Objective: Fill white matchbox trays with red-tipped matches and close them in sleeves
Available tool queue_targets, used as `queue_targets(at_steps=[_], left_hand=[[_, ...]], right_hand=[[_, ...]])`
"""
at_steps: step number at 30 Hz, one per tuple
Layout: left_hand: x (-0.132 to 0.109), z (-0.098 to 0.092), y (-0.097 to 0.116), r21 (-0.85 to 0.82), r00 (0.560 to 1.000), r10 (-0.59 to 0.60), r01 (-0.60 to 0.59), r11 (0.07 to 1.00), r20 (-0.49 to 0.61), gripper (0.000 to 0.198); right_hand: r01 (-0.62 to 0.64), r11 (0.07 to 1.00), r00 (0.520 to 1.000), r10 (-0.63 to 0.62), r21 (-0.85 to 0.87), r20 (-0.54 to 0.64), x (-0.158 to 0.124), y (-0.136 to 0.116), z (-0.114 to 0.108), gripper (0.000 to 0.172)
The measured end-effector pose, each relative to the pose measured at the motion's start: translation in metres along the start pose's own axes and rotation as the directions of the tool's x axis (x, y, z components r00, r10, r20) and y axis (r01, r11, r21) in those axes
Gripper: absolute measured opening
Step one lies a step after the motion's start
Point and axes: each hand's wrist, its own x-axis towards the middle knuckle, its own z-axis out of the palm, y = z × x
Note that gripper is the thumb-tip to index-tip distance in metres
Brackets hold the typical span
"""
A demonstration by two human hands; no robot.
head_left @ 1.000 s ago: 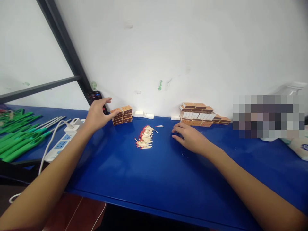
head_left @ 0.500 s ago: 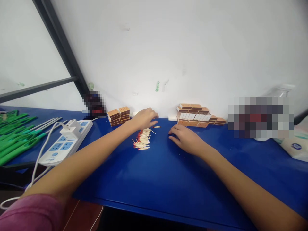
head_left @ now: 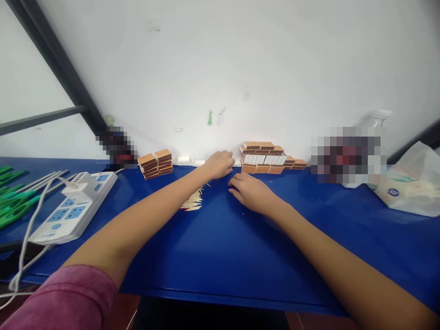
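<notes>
Over the back of the blue table, my left hand (head_left: 220,165) bends its fingers down and inward, with the back of the hand towards me. Whatever its fingertips may hold is hidden or too small to make out. Just to its right and slightly nearer, my right hand (head_left: 253,192) is low over the tabletop, its fingers loosely curved and its thumb apart; I see nothing in it. A pile of loose wooden matches (head_left: 193,200) with red heads lies partly hidden behind my left forearm. Behind my right hand stands a stack of matchboxes (head_left: 263,168), some with white sides facing out.
A smaller matchbox stack (head_left: 155,164) stands at the back left, near small white pieces (head_left: 183,160) by the wall. A power strip (head_left: 75,211) with cables and green-handled tools (head_left: 12,206) lie left. A tissue pack (head_left: 407,190) sits at the right.
My left hand has moved right from above the match pile, closer to my right hand, and its fingers have drawn in. The view has turned slightly right. My right hand has barely moved.
</notes>
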Motion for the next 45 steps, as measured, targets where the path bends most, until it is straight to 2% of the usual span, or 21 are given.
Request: queue_targets(at_steps=[4,9,12,14,17,21,23,26,28,30,33,35,38,42,45], left_hand=[[-0.006,0.005,-0.003,-0.004,0.999,-0.028,0.028,1.000,-0.020,0.032],[-0.001,0.014,-0.001,-0.033,0.999,-0.038,0.038,0.999,-0.020,0.025],[-0.002,0.010,0.001,-0.068,0.999,-0.035,0.032,0.997,-0.041,0.021],[-0.012,0.001,-0.001,-0.101,0.997,-0.041,0.034,0.994,-0.065,0.018],[-0.045,-0.018,-0.009,-0.170,0.991,-0.067,0.047,0.984,-0.115,0.017],[-0.112,-0.042,-0.017,-0.281,0.983,-0.097,0.050,0.958,-0.158,0.013],[-0.141,-0.048,-0.014,-0.340,0.977,-0.118,0.053,0.939,-0.175,0.014],[-0.167,-0.048,0.003,-0.565,0.958,-0.198,0.047,0.824,-0.209,0.026],[-0.173,-0.043,0.021,-0.615,0.966,-0.161,0.004,0.789,-0.201,0.029],[-0.174,-0.036,0.037,-0.625,0.985,-0.044,-0.070,0.778,-0.166,0.029],[-0.176,-0.025,0.049,-0.604,0.983,0.063,-0.154,0.782,-0.170,0.036],[-0.180,-0.020,0.046,-0.624,0.985,0.032,-0.133,0.770,-0.171,0.041],[-0.184,-0.018,0.035,-0.681,0.982,-0.102,-0.033,0.732,-0.157,0.047],[-0.185,-0.019,0.024,-0.657,0.964,-0.214,0.058,0.752,-0.160,0.051],[-0.184,-0.018,0.024,-0.641,0.952,-0.267,0.110,0.759,-0.152,0.061]], right_hand=[[-0.004,1.000,1.000,0.004,-0.004,0.004,0.001,-0.002,-0.001,0.021],[-0.002,1.000,1.000,0.002,0.000,0.003,0.000,-0.004,-0.001,0.020],[0.001,1.000,1.000,-0.001,0.018,-0.005,-0.001,-0.003,-0.001,0.019],[0.004,0.999,1.000,-0.004,0.039,-0.014,-0.002,-0.001,0.000,0.019],[-0.003,0.996,0.999,0.007,0.087,-0.039,-0.004,0.007,0.003,0.018],[-0.048,0.981,0.993,0.068,0.188,-0.100,0.000,0.020,0.009,0.015],[-0.072,0.965,0.986,0.107,0.250,-0.127,0.007,0.022,0.014,0.016],[-0.075,0.941,0.983,0.126,0.329,-0.135,0.024,0.017,0.020,0.017],[-0.063,0.932,0.986,0.115,0.358,-0.124,0.040,0.012,0.023,0.018],[-0.058,0.928,0.989,0.104,0.368,-0.106,0.056,0.009,0.025,0.019],[-0.064,0.930,0.994,0.092,0.362,-0.061,0.078,0.010,0.026,0.013],[-0.070,0.932,0.996,0.082,0.356,-0.020,0.087,0.011,0.026,0.009],[-0.089,0.935,0.996,0.085,0.345,0.025,0.086,0.010,0.023,0.010],[-0.117,0.935,0.993,0.115,0.336,0.026,0.059,0.007,0.004,0.013],[-0.088,0.924,0.995,0.097,0.372,-0.007,0.030,0.000,-0.016,0.017]])
